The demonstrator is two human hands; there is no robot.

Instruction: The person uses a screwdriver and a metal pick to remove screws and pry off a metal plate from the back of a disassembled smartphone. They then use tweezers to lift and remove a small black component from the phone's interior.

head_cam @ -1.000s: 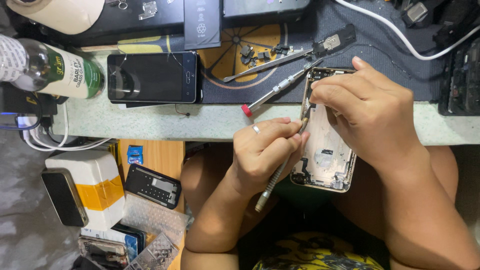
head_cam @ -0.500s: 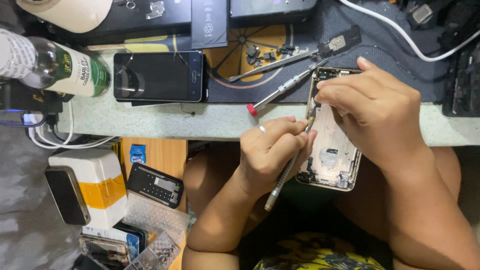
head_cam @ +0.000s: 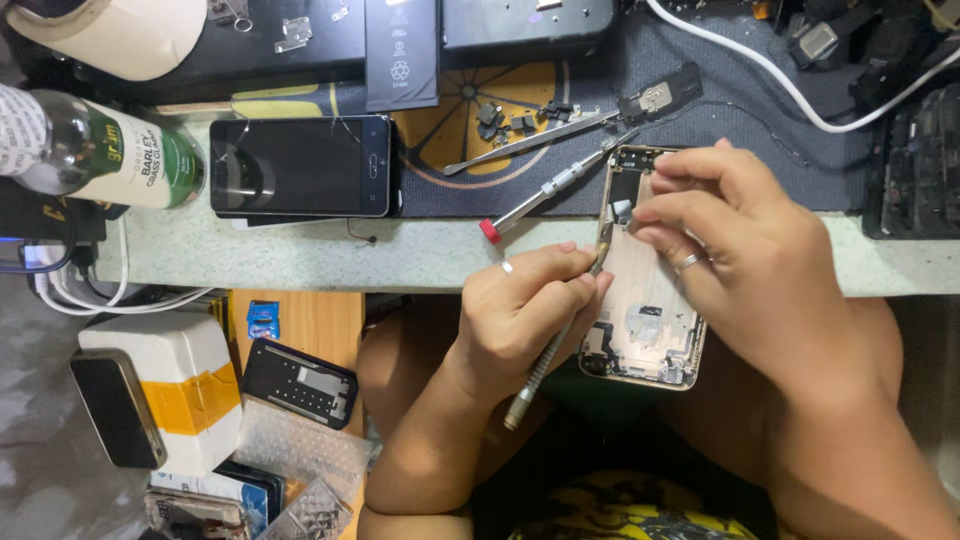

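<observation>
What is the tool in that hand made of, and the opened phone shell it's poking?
The screwdriver in the left hand looks like metal: silvery grey, with a ridged, knurled handle. The opened phone shell, steadied by the right hand, seems to be matte, pale gold metal, probably aluminium, with a shinier rim. Small parts inside look like dark plastic and silvery metal.

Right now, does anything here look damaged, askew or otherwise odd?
Yes. The black phone lying on the bench has fine cracks across its screen. The gold phone housing under both hands hangs well past the bench edge, over the person's lap.
</observation>
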